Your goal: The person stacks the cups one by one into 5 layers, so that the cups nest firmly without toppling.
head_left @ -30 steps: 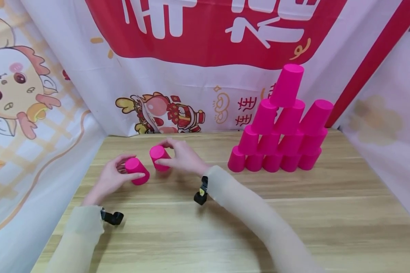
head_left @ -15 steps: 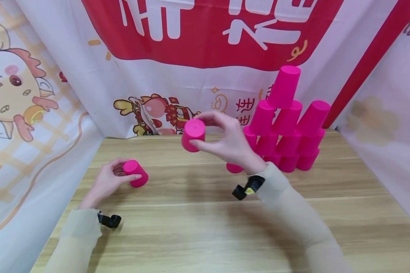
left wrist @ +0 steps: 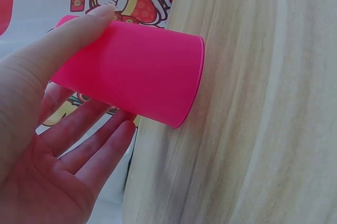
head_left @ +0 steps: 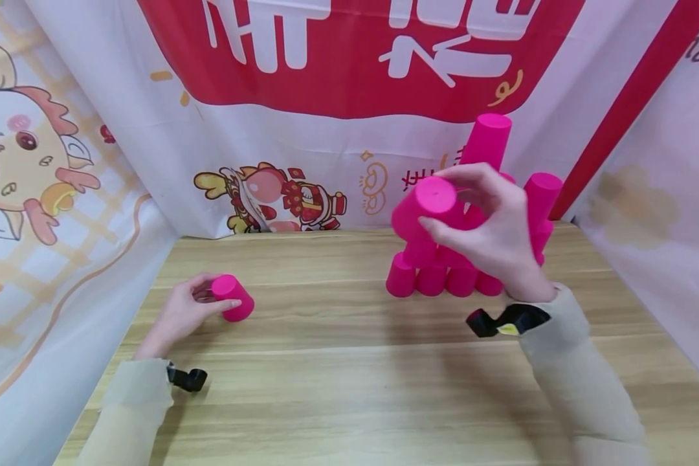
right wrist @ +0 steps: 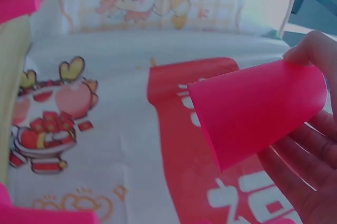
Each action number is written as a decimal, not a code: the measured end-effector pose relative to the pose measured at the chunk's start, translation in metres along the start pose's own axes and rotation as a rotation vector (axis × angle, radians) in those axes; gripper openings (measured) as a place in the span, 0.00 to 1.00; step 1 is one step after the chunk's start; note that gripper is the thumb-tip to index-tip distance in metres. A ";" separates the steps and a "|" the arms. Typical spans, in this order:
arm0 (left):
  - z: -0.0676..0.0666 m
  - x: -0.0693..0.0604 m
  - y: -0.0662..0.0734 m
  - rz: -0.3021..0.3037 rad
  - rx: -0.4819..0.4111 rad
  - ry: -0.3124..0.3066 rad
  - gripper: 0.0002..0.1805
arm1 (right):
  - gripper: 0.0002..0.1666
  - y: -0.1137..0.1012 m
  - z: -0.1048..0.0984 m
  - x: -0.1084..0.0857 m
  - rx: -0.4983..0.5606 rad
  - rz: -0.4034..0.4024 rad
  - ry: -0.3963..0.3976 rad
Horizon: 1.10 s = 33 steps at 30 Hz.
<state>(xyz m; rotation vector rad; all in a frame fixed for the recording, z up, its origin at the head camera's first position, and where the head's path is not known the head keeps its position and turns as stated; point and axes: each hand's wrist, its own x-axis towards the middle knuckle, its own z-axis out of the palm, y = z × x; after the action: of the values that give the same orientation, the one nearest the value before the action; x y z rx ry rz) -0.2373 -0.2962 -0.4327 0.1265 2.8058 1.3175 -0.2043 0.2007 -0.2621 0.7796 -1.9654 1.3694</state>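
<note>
An upside-down pink plastic cup sits on the table at the left, and my left hand holds it between thumb and fingers. Seen from the left wrist, the thumb lies along one side of this cup, whose wide rim is down at the wood. My right hand grips another pink cup in the air, bottom up and tilted, in front of a tiered pyramid of pink cups. In the right wrist view the raised cup is pinched near its narrow end. Hand and cup hide the pyramid's middle.
The light wood table meets a white printed cloth at the back, with more cloth at both sides. At the table's back right stand the pyramid's bottom-row cups, close side by side.
My right hand has lifted its cup from beside the left one and carried it up and right to the pyramid. My left hand has stayed on its cup at nearly the same spot.
</note>
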 end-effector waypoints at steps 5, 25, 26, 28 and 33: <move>0.000 -0.001 0.000 0.001 0.007 -0.002 0.44 | 0.32 -0.011 -0.034 -0.001 -0.051 0.013 0.137; 0.007 0.006 0.015 0.026 -0.022 -0.005 0.47 | 0.31 0.013 -0.130 0.026 -0.241 0.417 0.427; 0.008 0.007 0.022 0.032 -0.040 0.001 0.47 | 0.32 0.018 -0.133 0.028 -0.226 0.449 0.410; 0.009 0.011 0.038 0.054 -0.064 0.014 0.47 | 0.32 0.028 -0.138 0.031 -0.197 0.486 0.377; 0.015 0.022 0.086 0.149 -0.088 0.054 0.43 | 0.34 0.048 -0.141 0.040 -0.147 0.545 0.322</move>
<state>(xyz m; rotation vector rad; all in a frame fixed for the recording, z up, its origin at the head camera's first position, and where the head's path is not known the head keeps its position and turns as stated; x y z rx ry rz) -0.2531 -0.2280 -0.3767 0.3063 2.8253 1.4938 -0.2452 0.3440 -0.2210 -0.0631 -2.0582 1.5083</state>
